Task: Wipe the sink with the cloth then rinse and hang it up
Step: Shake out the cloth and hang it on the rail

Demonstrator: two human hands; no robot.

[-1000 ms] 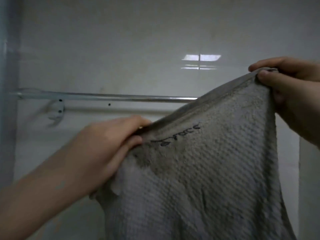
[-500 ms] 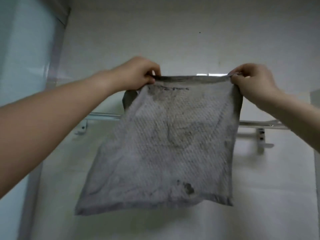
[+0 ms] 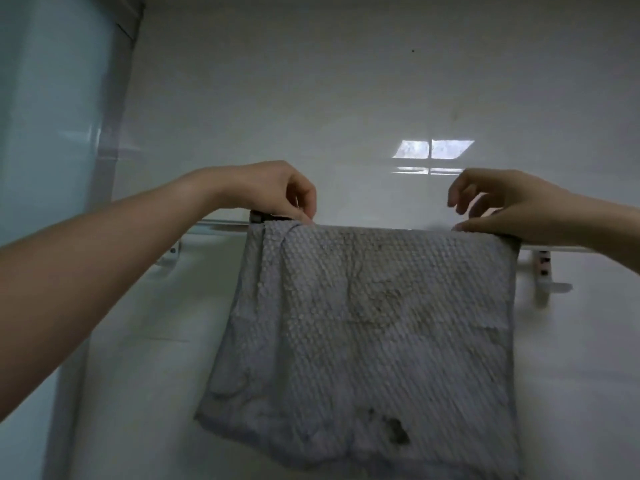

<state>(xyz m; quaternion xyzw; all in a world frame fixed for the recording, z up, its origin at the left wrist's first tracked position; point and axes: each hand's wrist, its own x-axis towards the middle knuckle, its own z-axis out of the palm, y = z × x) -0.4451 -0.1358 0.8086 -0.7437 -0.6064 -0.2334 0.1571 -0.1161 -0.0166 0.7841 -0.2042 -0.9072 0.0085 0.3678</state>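
A grey, stained textured cloth (image 3: 381, 323) hangs draped over a metal towel bar (image 3: 221, 222) on the white wall, with a fold down its left side. My left hand (image 3: 270, 188) is at the cloth's top left corner, its fingertips pinched together on the fold over the bar. At the top right corner, my right hand (image 3: 512, 206) has its fingers lifted and spread, and only the thumb rests on the cloth's top edge. The cloth hides the middle of the bar.
The bar is fixed to the glossy white wall (image 3: 346, 81) by a left bracket (image 3: 171, 252) and a right bracket (image 3: 543, 271). A frosted glass panel with a metal frame (image 3: 52, 133) stands at the left.
The cloth was held up spread between both hands in front of the bar; now it lies draped over the bar. My right hand has opened off its corner.
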